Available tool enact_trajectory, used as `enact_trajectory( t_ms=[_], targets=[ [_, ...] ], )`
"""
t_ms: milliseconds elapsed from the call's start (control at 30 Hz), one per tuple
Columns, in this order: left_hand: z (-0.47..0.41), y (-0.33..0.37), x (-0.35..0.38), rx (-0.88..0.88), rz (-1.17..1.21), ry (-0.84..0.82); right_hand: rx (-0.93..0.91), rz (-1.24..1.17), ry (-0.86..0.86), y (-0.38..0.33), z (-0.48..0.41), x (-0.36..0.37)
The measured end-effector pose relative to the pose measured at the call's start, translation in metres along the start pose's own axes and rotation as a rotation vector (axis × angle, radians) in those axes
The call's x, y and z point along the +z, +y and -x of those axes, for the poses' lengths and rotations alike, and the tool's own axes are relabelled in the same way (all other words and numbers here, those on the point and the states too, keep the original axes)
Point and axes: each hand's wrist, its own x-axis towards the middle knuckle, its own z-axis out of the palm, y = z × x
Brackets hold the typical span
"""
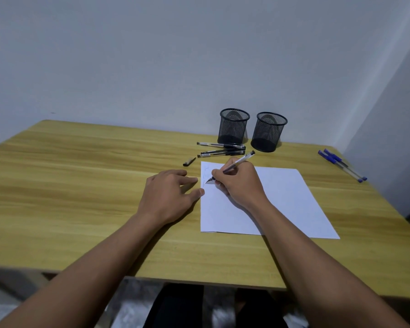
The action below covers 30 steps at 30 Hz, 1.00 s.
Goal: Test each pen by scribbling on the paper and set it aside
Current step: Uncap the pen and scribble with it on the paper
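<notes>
A white sheet of paper (282,200) lies on the wooden table (81,185), with faint scribbles near its top left corner. My right hand (240,183) grips a clear pen with black ends (240,160), its tip touching the paper at the scribbles. My left hand (168,195) rests flat on the table with straight fingers, fingertips at the paper's left edge. Several black pens (223,149) lie in a pile behind the paper. A loose pen cap (189,161) lies left of that pile. Blue pens (341,164) lie at the far right.
Two black mesh pen cups (233,126) (268,132) stand at the back by the wall, both looking empty. A wall corner closes in at the right. The table's front edge runs just above my knees.
</notes>
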Motion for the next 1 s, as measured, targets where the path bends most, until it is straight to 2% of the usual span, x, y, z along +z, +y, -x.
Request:
enact_trajectory(
  t_ms=[633,800,933,1000],
  targets=[
    [0.000,0.001,-0.001,-0.012,0.015,0.007,0.024,0.071,0.060,-0.005,0.002,-0.003],
    [0.002,0.002,-0.002,-0.020,0.027,0.005,0.051,0.001,0.047,-0.007,0.003,-0.004],
    [0.002,0.004,-0.005,-0.034,0.033,-0.009,0.076,-0.215,0.052,-0.018,0.003,-0.009],
    [0.000,0.007,-0.005,-0.064,0.063,0.001,0.024,-0.181,0.027,-0.022,0.002,-0.012]
  ],
)
